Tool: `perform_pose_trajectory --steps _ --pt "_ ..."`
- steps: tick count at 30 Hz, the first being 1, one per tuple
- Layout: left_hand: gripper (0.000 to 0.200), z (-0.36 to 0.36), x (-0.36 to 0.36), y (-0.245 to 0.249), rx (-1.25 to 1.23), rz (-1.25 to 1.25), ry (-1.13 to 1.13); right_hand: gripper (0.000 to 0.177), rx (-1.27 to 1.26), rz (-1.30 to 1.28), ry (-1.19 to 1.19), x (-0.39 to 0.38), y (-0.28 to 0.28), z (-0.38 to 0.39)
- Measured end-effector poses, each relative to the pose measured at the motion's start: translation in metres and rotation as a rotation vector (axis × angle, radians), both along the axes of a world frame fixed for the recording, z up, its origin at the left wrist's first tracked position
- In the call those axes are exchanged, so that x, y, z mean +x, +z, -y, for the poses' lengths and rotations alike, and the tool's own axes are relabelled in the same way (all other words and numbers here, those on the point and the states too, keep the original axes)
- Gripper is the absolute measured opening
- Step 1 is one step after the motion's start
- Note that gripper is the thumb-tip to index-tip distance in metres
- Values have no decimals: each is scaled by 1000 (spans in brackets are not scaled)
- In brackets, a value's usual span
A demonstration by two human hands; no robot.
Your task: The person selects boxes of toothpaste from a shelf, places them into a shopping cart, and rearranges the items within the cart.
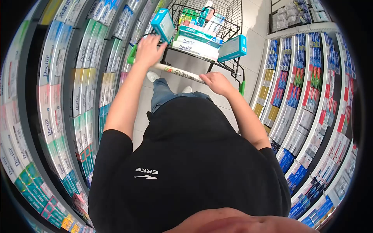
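The cart [231, 15] stands at 12 o'clock between the shelves [303, 28], its handle [178, 72] crossing before the person. The right hand [217, 82] has its fingers closed round the handle at 1 o'clock. The left hand [149, 49] lies over the handle at 11 o'clock, just below a box [163, 24], and I cannot tell whether its fingers grip. Even pressure from both hands should keep the cart straight and the corner box [233, 48] from sliding off.
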State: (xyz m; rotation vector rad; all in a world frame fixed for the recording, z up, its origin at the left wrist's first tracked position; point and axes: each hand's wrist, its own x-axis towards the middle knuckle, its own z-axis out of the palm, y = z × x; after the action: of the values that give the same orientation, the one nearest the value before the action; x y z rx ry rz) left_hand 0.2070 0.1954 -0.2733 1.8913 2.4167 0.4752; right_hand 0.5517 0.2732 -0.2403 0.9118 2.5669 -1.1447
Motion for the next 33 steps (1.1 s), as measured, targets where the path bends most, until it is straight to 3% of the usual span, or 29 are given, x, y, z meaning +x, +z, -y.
perform_pose_trajectory --steps 3,4,6,7,8,9,10,11,13,16,18,21,22,23,26,33 --pt "59 1 12 6 -350 40 2 59 97 74 -23 -8 6 -23" --pt "59 4 13 6 -353 42 -5 59 163 135 -77 -13 6 -33" --pt "56 9 17 8 -307 65 -19 56 348 -111 -230 -23 -18 -63" --pt "53 12 20 9 -295 50 -16 38 361 -77 -275 -29 -22 -79" --pt "53 17 23 9 -301 43 -16 38 353 -84 -278 -32 -40 -94" --pt "51 20 24 10 -299 50 -18 29 530 -99 -294 -33 -69 -108" --pt "50 22 25 10 -296 58 -24 32 709 -111 -313 -32 -91 -118" --pt "48 28 26 6 -257 43 -33 32 705 -115 -318 -29 -102 -121" --pt "47 37 31 9 -267 45 -36 63 624 113 -319 -27 -114 -128" --pt "46 51 35 12 -287 59 -32 73 513 200 -233 -24 -112 -129" --pt "46 62 37 13 -289 61 -33 79 477 184 -208 -19 -97 -121" --pt "57 79 39 15 -324 61 -24 80 289 -113 -364 -16 -58 -106" --pt "63 86 40 15 -316 52 -19 80 295 -112 -359 -17 -37 -95" --pt "77 93 39 13 -349 73 -4 81 303 -270 -387 -20 -14 -83" --pt "85 114 41 19 -254 110 -28 83 412 -552 -332 -32 45 -39" --pt "115 165 49 34 -167 139 -67 80 514 -545 -143 -66 124 59"
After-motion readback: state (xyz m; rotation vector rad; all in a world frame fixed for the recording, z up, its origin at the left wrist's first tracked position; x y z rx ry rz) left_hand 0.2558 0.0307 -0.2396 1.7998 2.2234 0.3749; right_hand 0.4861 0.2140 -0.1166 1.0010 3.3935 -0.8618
